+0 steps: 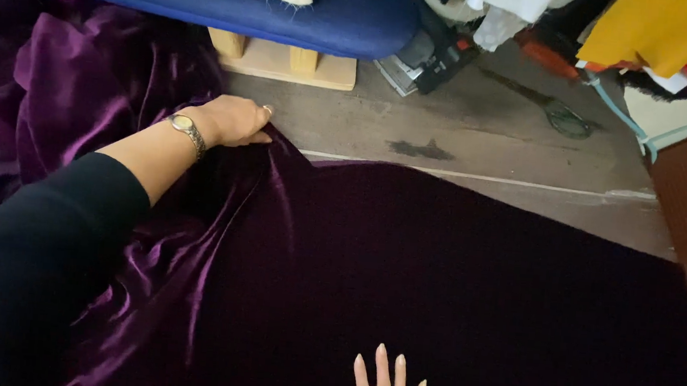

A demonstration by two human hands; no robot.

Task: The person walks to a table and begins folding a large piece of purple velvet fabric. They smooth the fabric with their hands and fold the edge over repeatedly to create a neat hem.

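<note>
Head view: one sheet of purple velvet fabric [450, 291] spread over a grey worktable [486, 151], flat on the right, bunched in folds on the left where the surplus piles up. Left hand [231, 120] is closed on the far edge of the cloth, pinching a ridge of it; looks like it's gripping there to tension or drag the edge straight. One metal wristwatch [186, 129] on that wrist, black sleeve [36, 259] above. Right hand [388, 384] lies flat on the near part, fingers together and extended, holding nothing; likely pinning the cloth so it doesn't slide. Four fingers visible, thumb out of frame. Beyond the cloth: one blue padded ironing board [292, 9] on wooden blocks [280, 59], one pair of scissors [550, 107], a heap of mixed fabric scraps [618, 27] top right.
</note>
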